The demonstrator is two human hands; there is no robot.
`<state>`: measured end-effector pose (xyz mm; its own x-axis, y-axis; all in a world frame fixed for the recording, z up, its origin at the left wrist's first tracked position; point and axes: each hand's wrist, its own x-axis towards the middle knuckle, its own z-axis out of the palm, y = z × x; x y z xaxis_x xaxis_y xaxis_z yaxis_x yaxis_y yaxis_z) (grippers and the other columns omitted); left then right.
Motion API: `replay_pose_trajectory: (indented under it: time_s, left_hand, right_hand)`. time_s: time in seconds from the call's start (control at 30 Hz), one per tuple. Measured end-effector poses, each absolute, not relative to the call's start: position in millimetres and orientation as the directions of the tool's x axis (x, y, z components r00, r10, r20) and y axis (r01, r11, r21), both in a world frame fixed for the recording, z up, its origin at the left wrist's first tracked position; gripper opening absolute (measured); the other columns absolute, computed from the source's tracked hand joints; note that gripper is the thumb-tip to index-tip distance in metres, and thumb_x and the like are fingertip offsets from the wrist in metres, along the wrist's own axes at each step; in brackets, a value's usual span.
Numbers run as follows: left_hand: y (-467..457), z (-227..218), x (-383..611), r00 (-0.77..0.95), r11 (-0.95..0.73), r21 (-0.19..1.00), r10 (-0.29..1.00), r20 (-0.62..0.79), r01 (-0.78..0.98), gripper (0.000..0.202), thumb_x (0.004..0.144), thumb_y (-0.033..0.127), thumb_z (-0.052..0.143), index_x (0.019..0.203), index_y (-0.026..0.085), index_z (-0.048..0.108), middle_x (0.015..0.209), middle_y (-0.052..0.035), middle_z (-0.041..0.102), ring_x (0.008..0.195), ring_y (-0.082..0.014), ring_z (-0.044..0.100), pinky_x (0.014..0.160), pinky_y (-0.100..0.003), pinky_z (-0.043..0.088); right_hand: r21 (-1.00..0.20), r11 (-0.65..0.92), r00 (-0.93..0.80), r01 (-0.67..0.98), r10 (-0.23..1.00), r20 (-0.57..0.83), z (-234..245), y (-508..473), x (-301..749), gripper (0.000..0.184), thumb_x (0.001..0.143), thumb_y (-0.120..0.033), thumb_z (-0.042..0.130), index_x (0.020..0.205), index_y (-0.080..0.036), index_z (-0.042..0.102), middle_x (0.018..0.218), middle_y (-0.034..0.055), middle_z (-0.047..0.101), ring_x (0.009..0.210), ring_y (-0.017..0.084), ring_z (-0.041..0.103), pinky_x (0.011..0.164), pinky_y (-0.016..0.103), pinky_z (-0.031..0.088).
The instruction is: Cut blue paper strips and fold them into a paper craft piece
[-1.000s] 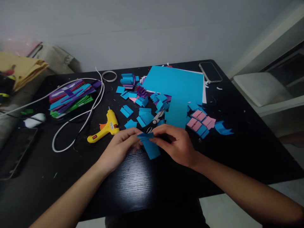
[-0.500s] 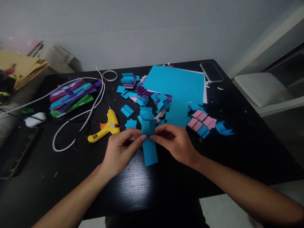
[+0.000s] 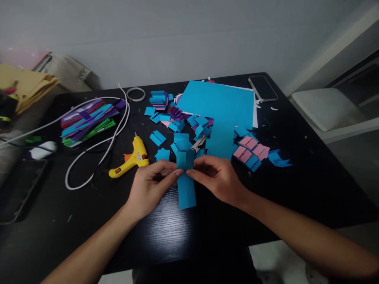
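Observation:
A blue paper strip [image 3: 186,189] stands upright between my hands, over the near middle of the black table [image 3: 296,165]. My left hand [image 3: 149,187] pinches its left edge with thumb and forefinger. From the other side my right hand [image 3: 217,177] pinches the right edge at the same height. The strip's upper part is creased and its lower part hangs down toward me. Scissors [image 3: 197,145] lie just behind the strip, partly hidden by it.
A yellow glue gun [image 3: 132,157] with a white cable [image 3: 97,150] lies left of my hands. Several folded blue, pink and purple paper pieces [image 3: 250,152] are scattered behind, by a large blue sheet [image 3: 219,106]. A colored paper stack [image 3: 87,120], tape ring [image 3: 136,94] and phone [image 3: 262,88] sit farther back.
The blue strip went from lying tilted and low between my fingers to standing upright, its folded top raised. Both hands kept their pinch and shifted slightly.

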<state>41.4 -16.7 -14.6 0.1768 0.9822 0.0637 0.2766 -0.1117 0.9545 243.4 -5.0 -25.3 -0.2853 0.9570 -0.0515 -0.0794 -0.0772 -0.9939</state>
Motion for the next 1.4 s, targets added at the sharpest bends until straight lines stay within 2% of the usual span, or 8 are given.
replay_pose_trajectory:
  time_s: [0.23, 0.47, 0.7, 0.9, 1.0, 1.13, 1.23, 1.4]
  left_hand:
    - [-17, -17, 42, 0.229, -0.165, 0.939, 0.969, 0.097, 0.301, 0.009, 0.091, 0.027, 0.074, 0.087, 0.018, 0.073, 0.069, 0.0021, 0.066, 0.059, -0.0097, 0.059, 0.056, -0.020, 0.048]
    - [-17, -17, 39, 0.282, -0.225, 0.912, 0.951, 0.129, 0.342, 0.007, 0.090, 0.023, 0.072, 0.086, 0.017, 0.070, 0.068, 0.0027, 0.063, 0.058, -0.0088, 0.056, 0.055, -0.019, 0.046]
    - [-17, -18, 41, 0.278, -0.166, 0.942, 0.957, 0.083, 0.292, 0.009, 0.091, 0.024, 0.071, 0.084, 0.017, 0.071, 0.066, 0.0038, 0.061, 0.057, -0.0078, 0.054, 0.054, -0.017, 0.045]
    - [-11, -18, 33, 0.156, -0.115, 0.959, 0.985, 0.076, 0.257, 0.010, 0.088, 0.024, 0.073, 0.082, 0.017, 0.069, 0.065, 0.0049, 0.058, 0.057, -0.0068, 0.051, 0.053, -0.016, 0.043]
    - [-9, -18, 31, 0.136, -0.113, 0.963, 0.987, 0.081, 0.245, 0.011, 0.088, 0.025, 0.073, 0.081, 0.017, 0.068, 0.063, 0.0054, 0.055, 0.055, -0.0066, 0.049, 0.052, -0.016, 0.041]
    - [-9, -19, 36, 0.181, -0.112, 0.968, 0.981, 0.072, 0.223, 0.011, 0.088, 0.025, 0.073, 0.082, 0.017, 0.068, 0.064, 0.0047, 0.057, 0.057, -0.0074, 0.050, 0.054, -0.017, 0.043]
    - [-11, -20, 39, 0.244, -0.100, 0.968, 0.969, 0.042, 0.231, 0.011, 0.089, 0.025, 0.071, 0.083, 0.016, 0.068, 0.065, 0.0044, 0.057, 0.058, -0.0078, 0.050, 0.054, -0.018, 0.042]
    - [-14, -19, 37, 0.323, -0.194, 0.922, 0.943, 0.081, 0.336, 0.024, 0.090, 0.024, 0.068, 0.070, 0.017, 0.059, 0.062, 0.0055, 0.050, 0.057, -0.0074, 0.045, 0.053, -0.018, 0.038]
  right_hand:
    - [-0.988, -0.122, -0.334, -0.091, 0.939, -0.085, -25, -6, 245, 0.022, 0.081, -0.039, 0.085, 0.088, -0.021, 0.074, 0.088, 0.0019, 0.076, 0.082, 0.018, 0.072, 0.078, 0.032, 0.060]
    - [-0.983, -0.162, -0.386, -0.083, 0.915, -0.118, -27, -5, 246, 0.023, 0.078, -0.036, 0.087, 0.085, -0.020, 0.073, 0.081, 0.0006, 0.071, 0.078, 0.017, 0.067, 0.073, 0.030, 0.056]
    - [-0.986, -0.162, -0.416, -0.038, 0.900, -0.132, -27, -2, 249, 0.021, 0.077, -0.033, 0.086, 0.079, -0.018, 0.070, 0.076, 0.0003, 0.068, 0.074, 0.017, 0.065, 0.071, 0.029, 0.054]
    - [-0.997, -0.072, -0.347, -0.018, 0.936, -0.061, -31, 7, 254, 0.010, 0.080, -0.023, 0.079, 0.078, -0.018, 0.070, 0.074, -0.0009, 0.067, 0.067, 0.012, 0.060, 0.064, 0.025, 0.049]
    - [-0.996, -0.077, -0.325, -0.049, 0.944, -0.057, -29, 7, 252, 0.010, 0.082, -0.026, 0.077, 0.080, -0.018, 0.071, 0.077, 0.0005, 0.069, 0.072, 0.013, 0.064, 0.069, 0.026, 0.052]
    - [-0.986, -0.131, -0.364, -0.106, 0.927, -0.084, -28, 2, 247, 0.016, 0.081, -0.028, 0.082, 0.091, -0.019, 0.074, 0.089, 0.0025, 0.074, 0.082, 0.016, 0.069, 0.079, 0.030, 0.056]
    - [-0.991, -0.115, -0.384, -0.073, 0.920, -0.078, -30, -1, 246, 0.014, 0.080, -0.027, 0.083, 0.085, -0.019, 0.073, 0.083, 0.0005, 0.072, 0.077, 0.015, 0.067, 0.074, 0.028, 0.055]
    - [-0.993, -0.120, -0.438, -0.010, 0.893, -0.104, -31, -1, 250, 0.016, 0.081, -0.028, 0.083, 0.086, -0.017, 0.073, 0.080, 0.0004, 0.069, 0.072, 0.014, 0.062, 0.067, 0.025, 0.050]
